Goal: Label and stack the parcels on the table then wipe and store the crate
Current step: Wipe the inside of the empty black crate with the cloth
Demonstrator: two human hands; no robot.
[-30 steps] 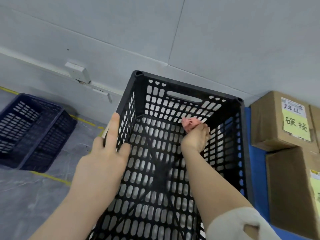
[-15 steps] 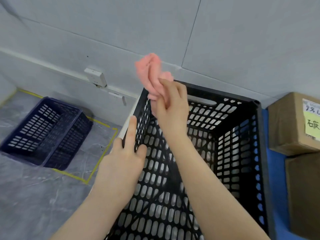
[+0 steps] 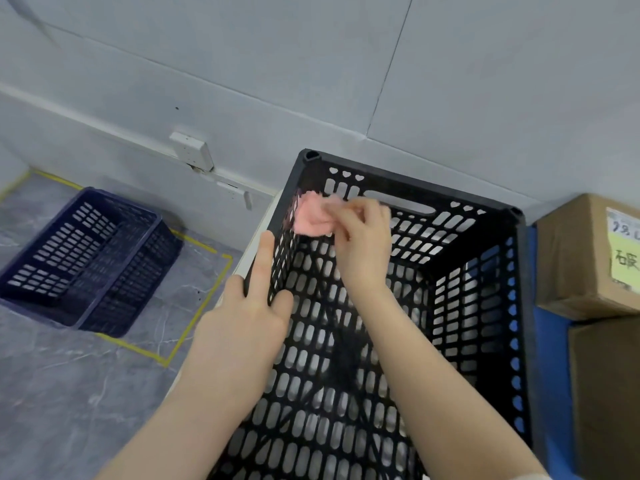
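A black perforated plastic crate (image 3: pixel 460 216) stands on the blue table in front of me. My left hand (image 3: pixel 242 327) grips its left wall, index finger straight along the rim and thumb inside. My right hand (image 3: pixel 360 244) reaches into the crate and holds a crumpled pink cloth (image 3: pixel 311 216) against the inside of the far left corner. Two brown cardboard parcels sit at the right: the upper parcel (image 3: pixel 575 265) carries a yellow label (image 3: pixel 627 265), and the lower parcel (image 3: pixel 606 393) is cut off by the frame edge.
A dark blue crate (image 3: pixel 83 261) lies on the grey floor at the left, inside yellow tape lines (image 3: pixel 197 299). A grey wall with a white socket box (image 3: pixel 190 150) runs behind the table. The blue table top (image 3: pixel 547 341) shows between crate and parcels.
My right hand lifted the pink cloth out from low on the crate's far wall, raised it above the rim, then brought it down into the far left corner. My left hand kept its grip.
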